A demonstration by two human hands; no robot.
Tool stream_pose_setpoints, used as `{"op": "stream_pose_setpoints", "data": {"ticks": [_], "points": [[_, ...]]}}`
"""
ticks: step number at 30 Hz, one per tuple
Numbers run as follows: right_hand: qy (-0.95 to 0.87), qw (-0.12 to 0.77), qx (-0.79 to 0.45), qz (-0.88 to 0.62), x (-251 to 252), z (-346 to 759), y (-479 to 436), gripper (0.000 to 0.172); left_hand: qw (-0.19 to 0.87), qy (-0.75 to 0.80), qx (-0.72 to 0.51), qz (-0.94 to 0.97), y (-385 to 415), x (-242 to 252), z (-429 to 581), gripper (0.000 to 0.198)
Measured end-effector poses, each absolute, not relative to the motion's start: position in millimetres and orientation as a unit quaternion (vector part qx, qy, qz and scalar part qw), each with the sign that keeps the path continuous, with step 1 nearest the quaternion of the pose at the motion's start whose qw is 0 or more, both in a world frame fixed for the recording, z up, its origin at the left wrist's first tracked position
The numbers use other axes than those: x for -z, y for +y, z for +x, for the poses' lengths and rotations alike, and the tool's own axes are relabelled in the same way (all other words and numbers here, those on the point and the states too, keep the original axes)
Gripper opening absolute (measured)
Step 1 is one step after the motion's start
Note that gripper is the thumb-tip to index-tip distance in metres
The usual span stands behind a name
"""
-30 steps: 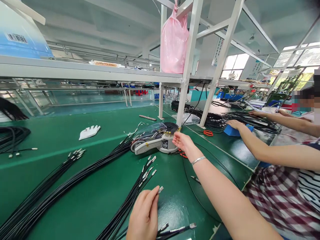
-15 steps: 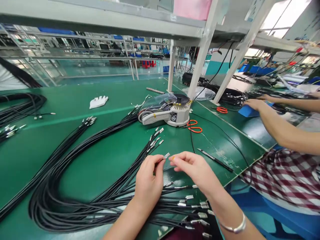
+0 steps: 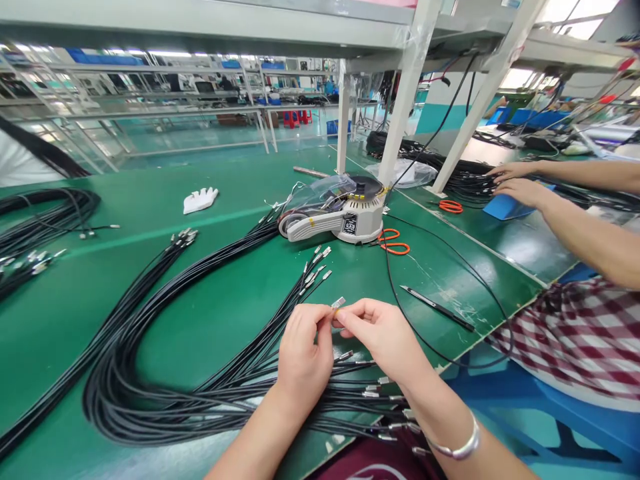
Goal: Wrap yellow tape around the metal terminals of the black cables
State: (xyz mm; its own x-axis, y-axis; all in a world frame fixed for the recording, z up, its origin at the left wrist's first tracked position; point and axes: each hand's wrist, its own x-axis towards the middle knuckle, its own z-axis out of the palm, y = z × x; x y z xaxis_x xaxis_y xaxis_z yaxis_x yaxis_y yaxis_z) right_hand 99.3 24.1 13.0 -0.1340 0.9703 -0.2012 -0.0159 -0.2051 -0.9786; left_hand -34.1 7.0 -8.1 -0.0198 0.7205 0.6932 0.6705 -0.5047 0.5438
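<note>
My left hand [image 3: 306, 343] is closed in a pinch on a black cable just below its silver connector [image 3: 339, 302], which sticks up past the fingertips. Closed from the other side, my right hand [image 3: 383, 337] pinches a small piece of yellow tape [image 3: 337, 312] against the cable. The fingertips of both hands meet there and hide most of the tape. Beneath my hands runs a looped bundle of black cables [image 3: 113, 387] with silver connector ends. More connector ends [image 3: 315, 272] lie just beyond my left hand.
A tape dispenser [image 3: 357, 223] stands ahead, beside orange-handled scissors [image 3: 395, 243]. To the right lies a black craft knife [image 3: 437, 308]. A white glove [image 3: 200, 200] is at the back left. A co-worker's hands [image 3: 525, 190] hold a blue piece among cables.
My right hand has come left to meet my left hand, bringing the yellow tape onto the cable by the connector. The co-worker's far hand has shifted over the cables.
</note>
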Motion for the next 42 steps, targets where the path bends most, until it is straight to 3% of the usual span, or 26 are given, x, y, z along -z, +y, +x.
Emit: {"op": "stream_pose_setpoints", "data": {"ticks": [12, 42], "points": [[-0.474, 0.421, -0.573, -0.52, -17, 96, 26, 0.021, -0.012, 0.442, -0.512, 0.737, 7, 4, -38, 0.024], [-0.474, 0.427, -0.586, -0.5, -25, 96, 24, 0.025, -0.009, 0.454, -0.524, 0.721, 6, 2, -38, 0.026]]}}
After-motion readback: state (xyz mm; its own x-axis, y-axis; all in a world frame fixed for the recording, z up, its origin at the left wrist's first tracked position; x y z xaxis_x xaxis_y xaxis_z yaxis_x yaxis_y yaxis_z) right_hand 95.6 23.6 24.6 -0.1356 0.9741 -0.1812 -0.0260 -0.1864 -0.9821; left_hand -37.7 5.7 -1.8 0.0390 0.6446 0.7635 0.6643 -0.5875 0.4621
